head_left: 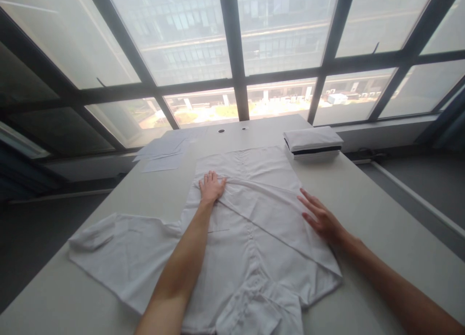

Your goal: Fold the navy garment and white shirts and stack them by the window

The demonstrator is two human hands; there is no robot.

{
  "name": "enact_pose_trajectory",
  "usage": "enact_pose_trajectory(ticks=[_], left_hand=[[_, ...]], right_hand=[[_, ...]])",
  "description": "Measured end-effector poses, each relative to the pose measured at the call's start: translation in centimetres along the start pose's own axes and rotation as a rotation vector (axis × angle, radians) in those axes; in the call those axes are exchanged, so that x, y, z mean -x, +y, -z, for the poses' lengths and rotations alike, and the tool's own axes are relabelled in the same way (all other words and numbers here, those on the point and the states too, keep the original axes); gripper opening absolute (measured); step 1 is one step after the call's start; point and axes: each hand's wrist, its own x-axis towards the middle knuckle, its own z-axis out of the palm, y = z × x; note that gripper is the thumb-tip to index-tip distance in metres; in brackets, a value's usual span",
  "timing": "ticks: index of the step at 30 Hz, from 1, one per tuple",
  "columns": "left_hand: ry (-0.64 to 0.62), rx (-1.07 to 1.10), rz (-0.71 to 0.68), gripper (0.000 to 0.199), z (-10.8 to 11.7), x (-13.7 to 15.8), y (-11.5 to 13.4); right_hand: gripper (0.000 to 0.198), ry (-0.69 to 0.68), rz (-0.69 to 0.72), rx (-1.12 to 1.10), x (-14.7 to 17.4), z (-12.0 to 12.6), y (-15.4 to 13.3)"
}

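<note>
A white shirt point(232, 257) lies spread on the table, its collar end towards me. One sleeve point(123, 247) stretches out to the left, while the other is folded across the body in a slanting band. My left hand point(212, 185) lies flat on the shirt near the end of that band, fingers spread. At the right edge of the shirt, my right hand point(319, 216) has its fingers extended over the folded side, with nothing gripped. Whether its palm presses on the cloth I cannot tell.
The white table point(345, 199) runs up to large windows. A stack of folded garments point(313, 140), white with a dark layer, sits at the far right. Sheets of paper point(165, 151) lie at the far left. Two cable holes point(221, 131) show near the back edge.
</note>
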Motion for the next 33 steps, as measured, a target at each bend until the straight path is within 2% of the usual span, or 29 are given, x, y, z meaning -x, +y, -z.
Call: enact_pose_trajectory(ticks=[2,5,14,33], left_hand=[[0.004,0.004,0.0,0.073,-0.01,0.02,0.0],[0.002,0.007,0.008,0.073,-0.04,0.01,0.01],[-0.01,0.003,0.004,0.074,-0.15,-0.05,-0.14],[-0.013,0.012,0.012,0.076,-0.06,0.04,0.05]], right_hand=[[0.057,-0.168,0.062,0.017,-0.08,-0.4,-0.69],[0.055,-0.24,0.046,0.056,-0.18,-0.72,-0.71],[0.053,-0.144,-0.067,0.165,0.16,-0.83,-0.14],[0.051,-0.137,-0.076,0.122,0.13,-0.89,-0.15]])
